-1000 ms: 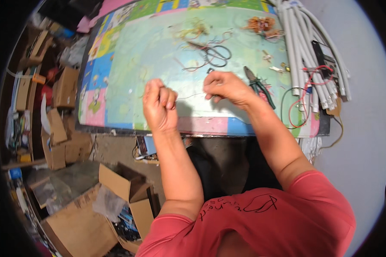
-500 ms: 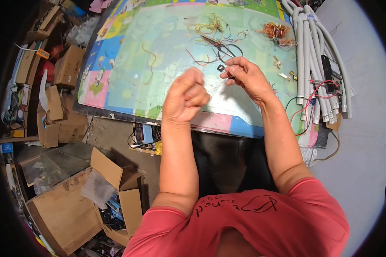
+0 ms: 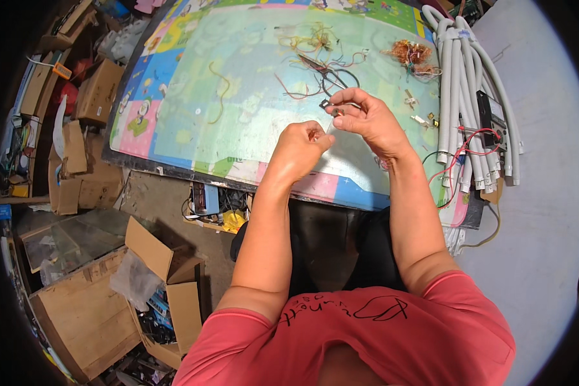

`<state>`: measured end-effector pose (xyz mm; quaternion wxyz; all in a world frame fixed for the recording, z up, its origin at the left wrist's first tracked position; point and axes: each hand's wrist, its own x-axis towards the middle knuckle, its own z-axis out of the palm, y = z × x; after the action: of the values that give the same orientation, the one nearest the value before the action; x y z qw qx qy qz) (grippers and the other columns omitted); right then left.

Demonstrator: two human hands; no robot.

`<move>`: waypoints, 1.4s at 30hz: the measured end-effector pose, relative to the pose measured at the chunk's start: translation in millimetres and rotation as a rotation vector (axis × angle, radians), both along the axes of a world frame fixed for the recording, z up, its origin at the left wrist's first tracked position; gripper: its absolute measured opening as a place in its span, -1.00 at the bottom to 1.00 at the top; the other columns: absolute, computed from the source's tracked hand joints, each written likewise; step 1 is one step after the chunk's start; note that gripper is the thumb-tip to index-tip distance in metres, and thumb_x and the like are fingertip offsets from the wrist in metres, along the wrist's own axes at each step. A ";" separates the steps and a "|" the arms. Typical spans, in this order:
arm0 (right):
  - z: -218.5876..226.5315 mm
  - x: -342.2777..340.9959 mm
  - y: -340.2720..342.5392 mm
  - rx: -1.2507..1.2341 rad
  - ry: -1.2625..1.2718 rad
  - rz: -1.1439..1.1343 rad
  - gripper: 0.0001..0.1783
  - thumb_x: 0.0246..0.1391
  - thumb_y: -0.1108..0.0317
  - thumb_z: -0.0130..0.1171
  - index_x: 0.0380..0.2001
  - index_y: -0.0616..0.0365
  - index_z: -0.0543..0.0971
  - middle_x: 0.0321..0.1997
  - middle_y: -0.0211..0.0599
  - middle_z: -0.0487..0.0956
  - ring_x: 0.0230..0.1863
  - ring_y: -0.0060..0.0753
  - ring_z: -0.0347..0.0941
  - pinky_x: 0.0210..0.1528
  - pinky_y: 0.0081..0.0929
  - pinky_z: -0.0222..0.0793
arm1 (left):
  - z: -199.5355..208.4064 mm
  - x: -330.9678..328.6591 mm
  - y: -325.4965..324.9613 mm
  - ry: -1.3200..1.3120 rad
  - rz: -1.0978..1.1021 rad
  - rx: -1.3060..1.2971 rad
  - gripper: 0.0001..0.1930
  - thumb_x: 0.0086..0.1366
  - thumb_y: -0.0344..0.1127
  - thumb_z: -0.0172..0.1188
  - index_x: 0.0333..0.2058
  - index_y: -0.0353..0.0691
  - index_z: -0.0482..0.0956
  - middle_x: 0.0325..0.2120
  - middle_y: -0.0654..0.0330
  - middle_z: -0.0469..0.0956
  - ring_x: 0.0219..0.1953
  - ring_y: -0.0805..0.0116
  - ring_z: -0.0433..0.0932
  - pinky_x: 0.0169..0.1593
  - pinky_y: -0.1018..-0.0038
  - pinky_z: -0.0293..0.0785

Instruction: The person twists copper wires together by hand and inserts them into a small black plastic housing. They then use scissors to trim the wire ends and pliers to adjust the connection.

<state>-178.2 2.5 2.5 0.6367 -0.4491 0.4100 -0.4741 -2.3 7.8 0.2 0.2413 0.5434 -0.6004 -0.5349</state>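
Note:
Over the front half of the table, my right hand (image 3: 370, 122) pinches a small round brownish part (image 3: 338, 112) between thumb and fingers. My left hand (image 3: 300, 149) is closed just beside it, its thumb and forefinger pressed together right below that part. A thin pale strand seems to run between the two hands, but it is too fine to name. Just past my right fingertips is a small black square piece (image 3: 324, 103). Black-handled scissors (image 3: 331, 76) lie beyond it, among loose coloured wires (image 3: 289, 91).
A tangle of yellowish wires (image 3: 315, 40) and a copper wire bundle (image 3: 410, 51) lie farther back. Grey-white tubes (image 3: 453, 90) line the right side, with a black meter (image 3: 492, 116) and red leads on them. Open cardboard boxes (image 3: 185, 315) stand at lower left.
My left hand has moved right and opened out of its loose curl into a pinch beside my right hand. The round part now shows in my right fingers. The view has shifted slightly.

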 end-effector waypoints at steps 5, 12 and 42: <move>-0.9 0.8 -1.6 -0.031 0.115 -0.072 -0.65 -0.01 0.47 0.17 -0.12 0.30 0.43 -0.18 -0.24 0.50 -0.14 -0.42 0.50 -0.08 -0.51 0.40 | -17.9 1.6 -3.6 0.163 0.108 -0.155 -0.82 0.20 -0.29 0.16 -0.49 -0.28 0.49 -0.60 0.36 0.38 -0.59 0.59 0.19 -0.49 0.57 0.15; -2.5 24.8 4.0 0.125 -0.084 -0.023 -0.64 0.08 0.44 0.09 -0.05 0.33 0.37 -0.20 -0.19 0.50 -0.17 -0.39 0.51 -0.17 -0.52 0.46 | -7.3 -6.9 -10.2 0.608 0.480 -0.246 -0.85 0.30 -0.36 0.01 -0.43 -0.25 0.51 -0.46 0.27 0.56 -0.46 0.59 0.29 -0.33 0.60 0.26; -6.0 34.9 8.3 0.159 0.126 0.039 -0.77 0.02 0.37 0.23 -0.29 0.21 0.43 -0.33 -0.36 0.52 -0.40 -0.60 0.46 -0.36 -0.65 0.41 | -7.0 8.0 -14.9 1.007 0.572 -0.158 -0.84 0.34 -0.31 0.01 -0.42 -0.22 0.36 -0.69 0.31 0.29 -0.61 0.48 0.29 -0.46 0.54 0.26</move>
<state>-143.3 10.8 -3.5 0.6525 -0.4340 0.4766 -0.3984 5.7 -7.1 -6.7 0.6715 0.3431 -0.2792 -0.5945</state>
